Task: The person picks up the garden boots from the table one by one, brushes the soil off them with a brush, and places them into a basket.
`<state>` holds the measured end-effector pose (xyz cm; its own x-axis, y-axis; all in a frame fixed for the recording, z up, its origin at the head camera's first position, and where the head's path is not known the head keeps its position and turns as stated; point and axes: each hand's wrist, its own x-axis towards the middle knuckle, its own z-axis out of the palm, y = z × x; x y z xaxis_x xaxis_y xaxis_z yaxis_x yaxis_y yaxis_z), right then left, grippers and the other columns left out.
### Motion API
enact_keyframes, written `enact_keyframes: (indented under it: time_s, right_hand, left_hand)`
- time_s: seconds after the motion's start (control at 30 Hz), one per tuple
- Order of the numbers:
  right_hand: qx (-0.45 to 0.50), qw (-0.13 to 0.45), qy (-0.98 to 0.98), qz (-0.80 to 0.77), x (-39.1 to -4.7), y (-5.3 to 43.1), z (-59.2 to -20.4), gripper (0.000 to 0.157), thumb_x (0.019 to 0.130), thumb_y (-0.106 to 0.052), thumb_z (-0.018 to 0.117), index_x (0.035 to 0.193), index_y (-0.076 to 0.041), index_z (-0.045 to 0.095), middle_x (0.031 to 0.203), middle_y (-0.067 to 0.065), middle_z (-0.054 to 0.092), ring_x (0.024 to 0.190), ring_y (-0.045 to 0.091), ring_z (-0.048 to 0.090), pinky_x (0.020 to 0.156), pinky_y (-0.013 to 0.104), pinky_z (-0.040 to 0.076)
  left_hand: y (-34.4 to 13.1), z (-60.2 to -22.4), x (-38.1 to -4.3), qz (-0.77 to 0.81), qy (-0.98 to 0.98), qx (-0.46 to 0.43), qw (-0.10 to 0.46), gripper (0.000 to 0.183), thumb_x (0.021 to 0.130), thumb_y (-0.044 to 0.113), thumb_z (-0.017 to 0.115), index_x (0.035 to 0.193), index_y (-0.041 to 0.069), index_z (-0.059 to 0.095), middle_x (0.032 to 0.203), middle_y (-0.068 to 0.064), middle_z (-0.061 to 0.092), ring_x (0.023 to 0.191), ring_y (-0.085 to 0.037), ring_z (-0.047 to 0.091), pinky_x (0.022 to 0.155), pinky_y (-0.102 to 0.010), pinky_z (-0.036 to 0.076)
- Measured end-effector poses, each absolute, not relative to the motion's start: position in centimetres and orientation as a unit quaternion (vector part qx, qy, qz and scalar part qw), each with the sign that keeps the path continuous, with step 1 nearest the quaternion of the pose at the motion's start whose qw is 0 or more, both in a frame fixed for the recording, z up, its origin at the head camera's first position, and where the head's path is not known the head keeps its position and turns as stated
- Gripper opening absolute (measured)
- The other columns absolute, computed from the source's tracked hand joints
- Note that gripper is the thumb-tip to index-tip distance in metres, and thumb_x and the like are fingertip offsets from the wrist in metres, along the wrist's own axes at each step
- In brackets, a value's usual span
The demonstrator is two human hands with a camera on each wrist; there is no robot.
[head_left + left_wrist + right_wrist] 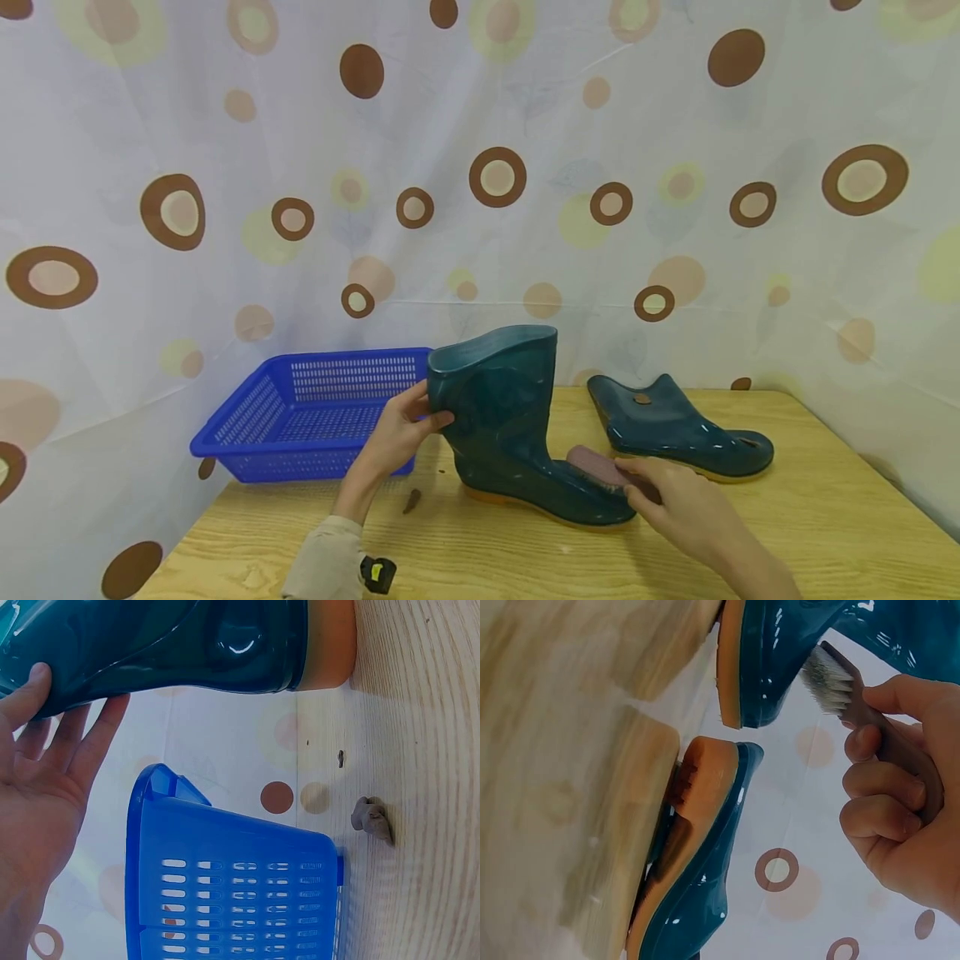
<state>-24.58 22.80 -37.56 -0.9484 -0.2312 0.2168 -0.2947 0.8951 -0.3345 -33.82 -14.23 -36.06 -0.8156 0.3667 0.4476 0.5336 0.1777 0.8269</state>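
A dark green rubber boot [498, 417] with an orange sole stands upright on the wooden table. My left hand [397, 429] grips its shaft near the top, thumb on the near side and fingers behind, as the left wrist view shows of the boot [165, 645]. In my right hand [678, 504] is a scrub brush [596, 467] with a brownish-pink back, held over the boot's foot. The right wrist view shows the brush's pale bristles [829, 682] facing the boot's upper, with fingers curled round the handle.
A second green boot [675, 429] lies on its side at the back right, brown clumps on it. At the left, a blue plastic basket [300, 454] overhangs the table edge. A brown clump [412, 500] lies on the wooden table [465, 558]. Behind hangs a patterned curtain [450, 125].
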Motion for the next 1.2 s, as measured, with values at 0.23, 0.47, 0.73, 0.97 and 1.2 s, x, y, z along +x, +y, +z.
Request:
enact_keyframes:
  time_s: [0.23,0.47,0.73,0.97,1.2]
  right_hand:
    - [0.131,0.089,-0.971,0.177,-24.4,23.5,-37.3,0.035,0.092,-0.026,0.068,0.125,-0.015,0.069,0.118,0.004,0.071,0.097,0.018,0.067,0.077,0.042,0.057]
    - [0.097,0.086,-0.978,0.161,-24.3,24.8,-37.0,0.033,0.091,-0.024,0.068,0.123,-0.015,0.07,0.108,0.001,0.073,0.082,0.009,0.061,0.066,0.035,0.053]
    - [0.082,0.108,-0.977,0.165,-24.3,25.3,-37.0,0.035,0.092,-0.025,0.065,0.124,-0.011,0.069,0.108,0.004,0.073,0.082,0.011,0.062,0.066,0.037,0.054]
    - [0.102,0.111,-0.971,0.186,-24.2,24.4,-37.1,0.034,0.095,-0.025,0.064,0.127,-0.013,0.067,0.104,-0.001,0.071,0.075,0.009,0.053,0.063,0.03,0.046]
    - [0.103,0.08,-0.976,0.173,-24.6,24.2,-37.4,0.034,0.093,-0.023,0.067,0.126,-0.012,0.068,0.114,0.004,0.071,0.083,0.01,0.058,0.068,0.033,0.051]
  left_hand:
    - [-14.3,-36.0,-33.8,-0.569,-0.762,-0.299,0.076,0.048,0.095,0.011,0.066,0.142,0.014,0.054,0.13,-0.019,0.065,0.117,-0.037,0.065,0.095,-0.048,0.056]
    - [-14.2,-36.0,-33.6,-0.572,-0.759,-0.302,0.073,0.049,0.095,0.012,0.066,0.142,0.013,0.054,0.131,-0.02,0.064,0.118,-0.038,0.064,0.095,-0.049,0.055]
    - [-14.2,-36.0,-33.8,-0.573,-0.758,-0.303,0.076,0.048,0.095,0.011,0.066,0.142,0.014,0.055,0.131,-0.019,0.065,0.117,-0.037,0.065,0.095,-0.048,0.056]
    - [-14.2,-36.0,-33.8,-0.572,-0.759,-0.303,0.074,0.048,0.095,0.011,0.066,0.142,0.014,0.054,0.131,-0.019,0.065,0.117,-0.036,0.065,0.094,-0.047,0.056]
    - [-14.2,-36.1,-33.8,-0.569,-0.762,-0.298,0.076,0.049,0.095,0.011,0.067,0.142,0.015,0.055,0.131,-0.018,0.065,0.118,-0.036,0.065,0.095,-0.048,0.055]
